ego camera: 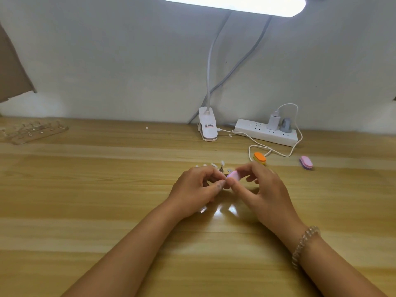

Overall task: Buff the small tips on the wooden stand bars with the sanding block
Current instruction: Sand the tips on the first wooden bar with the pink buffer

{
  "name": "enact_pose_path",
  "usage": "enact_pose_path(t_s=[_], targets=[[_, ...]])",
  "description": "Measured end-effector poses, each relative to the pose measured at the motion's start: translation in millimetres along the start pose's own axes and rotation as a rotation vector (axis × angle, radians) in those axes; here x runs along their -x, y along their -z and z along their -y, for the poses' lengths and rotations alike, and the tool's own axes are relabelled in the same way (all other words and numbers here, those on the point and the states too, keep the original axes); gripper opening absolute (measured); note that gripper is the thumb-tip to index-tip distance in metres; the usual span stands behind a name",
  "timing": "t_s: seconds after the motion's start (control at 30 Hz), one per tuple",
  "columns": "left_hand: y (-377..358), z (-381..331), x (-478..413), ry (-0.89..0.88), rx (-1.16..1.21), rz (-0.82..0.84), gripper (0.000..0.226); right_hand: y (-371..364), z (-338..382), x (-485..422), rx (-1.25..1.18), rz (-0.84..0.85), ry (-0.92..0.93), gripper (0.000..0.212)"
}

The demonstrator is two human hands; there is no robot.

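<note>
1. wooden table (85, 189) across the whole lower frame, both forearms reaching in from 6 o'clock toward its middle.
2. at 12 o'clock against the wall, a clip-on lamp base (207, 127); just beside it at 3 o'clock, a white power strip (265, 132) with a charger plugged in and a cord looping forward.
3. left hand (197, 189) at mid-table, fingers curled, thumb and forefinger pressed together in a pinch on what looks to be the stand bar (220, 169), almost wholly hidden behind the fingers.
4. right hand (261, 189), beaded bracelet at the wrist, thumb below and fingers above, pinching the sanding block; the nearer hand for the buffing stroke, already holding the tool.
5. pink sanding block (233, 175) between the two hands, at 3 o'clock from the left pinch and touching it, long axis running roughly from 8 to 2 o'clock.
6. spare blocks well apart at 2 o'clock from the right hand: one orange (260, 158), one pink (306, 161), both lying loose.
7. small tips (222, 163), pale and oval, fanned from 10 to 12 o'clock just beyond the left fingertips; judged the next targets, so likely calling for a short shift of the block toward 11 o'clock, face turned onto each tip. unclear which tip is under the block now.
</note>
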State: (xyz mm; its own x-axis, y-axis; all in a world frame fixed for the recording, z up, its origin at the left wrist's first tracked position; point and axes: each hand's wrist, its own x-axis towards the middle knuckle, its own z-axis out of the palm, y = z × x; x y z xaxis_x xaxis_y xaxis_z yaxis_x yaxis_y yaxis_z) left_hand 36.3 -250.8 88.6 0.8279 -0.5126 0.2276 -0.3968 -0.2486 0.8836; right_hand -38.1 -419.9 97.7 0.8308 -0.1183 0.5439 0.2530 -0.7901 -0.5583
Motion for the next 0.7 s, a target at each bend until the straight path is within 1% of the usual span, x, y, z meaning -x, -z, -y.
enact_pose_path(t_s=[0.03, 0.1, 0.13, 0.2, 0.27, 0.33, 0.4, 0.43, 0.57, 0.6, 0.7], targets=[[0.5, -1.0, 0.8, 0.005, 0.013, 0.004, 0.005, -0.4, 3.2, 1.3, 0.003, 0.011, 0.039, 0.026], [1.3, -2.6, 1.7, 0.013, 0.019, 0.0, 0.015, -2.6, 10.0, 4.5, 0.005, 0.062, 0.12, 0.032], [1.1, -2.4, 1.7, 0.012, 0.004, 0.002, 0.016, -3.3, 10.5, 4.6, -0.004, 0.079, 0.128, 0.033], [0.2, -1.2, 1.0, 0.002, -0.046, 0.001, 0.008, -2.0, 6.0, 1.5, -0.035, 0.061, 0.06, 0.027], [-0.3, -0.1, 0.6, -0.006, -0.071, -0.01, 0.005, -0.6, -0.6, -1.0, -0.044, 0.019, -0.019, 0.021], [0.0, -0.1, 0.8, -0.002, -0.071, -0.019, 0.005, -0.9, 0.7, 0.4, -0.006, 0.001, 0.004, 0.024], [0.6, 0.1, 0.4, 0.008, -0.084, -0.022, 0.008, -2.9, 6.2, 3.1, 0.016, 0.027, 0.084, 0.029], [0.7, 0.4, 0.3, 0.01, -0.091, -0.021, 0.008, -3.4, 7.0, 3.2, 0.006, 0.043, 0.094, 0.03], [-0.1, 1.2, 0.8, -0.011, -0.101, -0.013, 0.004, -0.6, -0.8, -1.3, -0.026, 0.017, -0.047, 0.021], [-0.2, 1.5, 0.8, -0.013, -0.095, -0.015, 0.004, -0.1, -0.4, -0.7, -0.012, 0.011, -0.037, 0.02], [0.7, 2.6, 0.6, -0.001, -0.06, -0.021, 0.008, -0.6, 8.8, 3.7, 0.022, 0.014, 0.078, 0.022]])
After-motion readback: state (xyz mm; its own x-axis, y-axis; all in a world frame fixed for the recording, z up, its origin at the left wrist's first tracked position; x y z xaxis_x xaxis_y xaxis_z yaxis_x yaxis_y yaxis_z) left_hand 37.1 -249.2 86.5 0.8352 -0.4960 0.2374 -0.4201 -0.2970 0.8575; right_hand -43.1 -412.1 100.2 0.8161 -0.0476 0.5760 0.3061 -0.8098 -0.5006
